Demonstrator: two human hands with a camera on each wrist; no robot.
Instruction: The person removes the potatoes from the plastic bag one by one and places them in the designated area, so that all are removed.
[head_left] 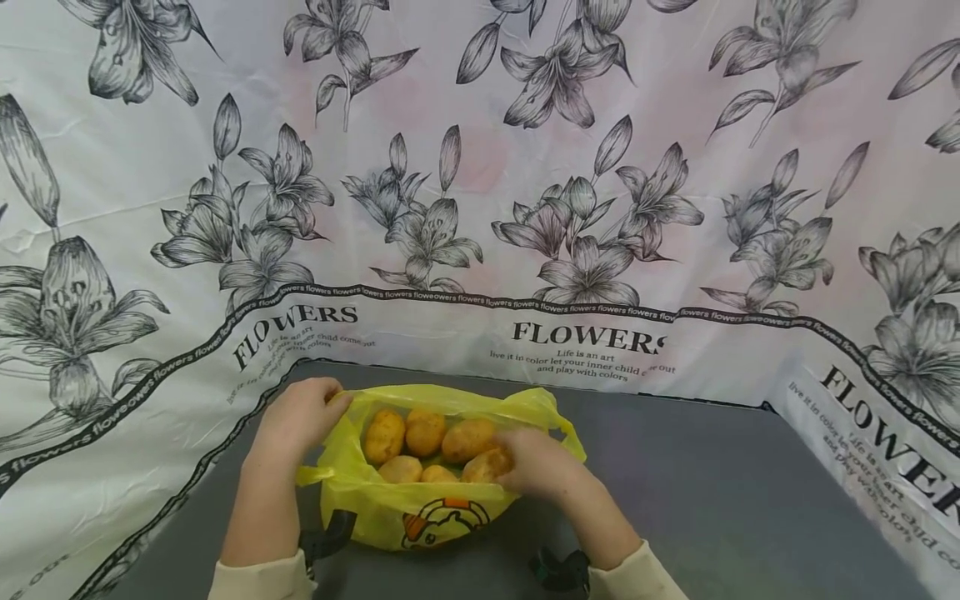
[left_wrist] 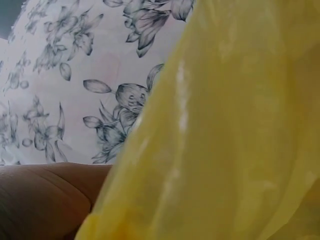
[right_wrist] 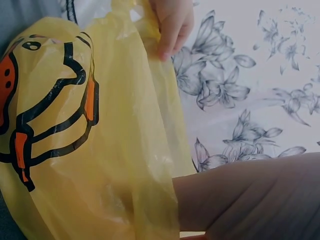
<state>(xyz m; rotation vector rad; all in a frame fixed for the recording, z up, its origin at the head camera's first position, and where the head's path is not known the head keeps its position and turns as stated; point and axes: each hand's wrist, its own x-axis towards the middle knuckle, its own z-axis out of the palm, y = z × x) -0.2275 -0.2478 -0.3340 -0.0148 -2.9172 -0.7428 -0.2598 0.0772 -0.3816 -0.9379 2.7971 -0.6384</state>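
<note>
I saw the yellow bag (head_left: 360,510) at the lower centre of the head view, its mouth facing up and its long axis running left to right. Inside lay several potatoes (head_left: 424,433): the upper-left potato (head_left: 385,437) pointed nearly up the frame, while the upper-right potato (head_left: 468,440) lay mostly crosswise. The left hand (head_left: 300,421) pinched the plastic rim at the bag's left end. The right hand (head_left: 543,467) reached into the right end, touching the lower-right potato (head_left: 486,467); blur kept me from telling whether its fingers had closed around it.

The bag was thin, glossy, crinkled plastic, slightly see-through, with a cartoon print (head_left: 448,523) in black and orange on its near side. The potatoes were rounded, tan and matt. The desk (head_left: 720,475) was smooth grey, and flower-printed sheeting (head_left: 420,92) filled the upper frame.
</note>
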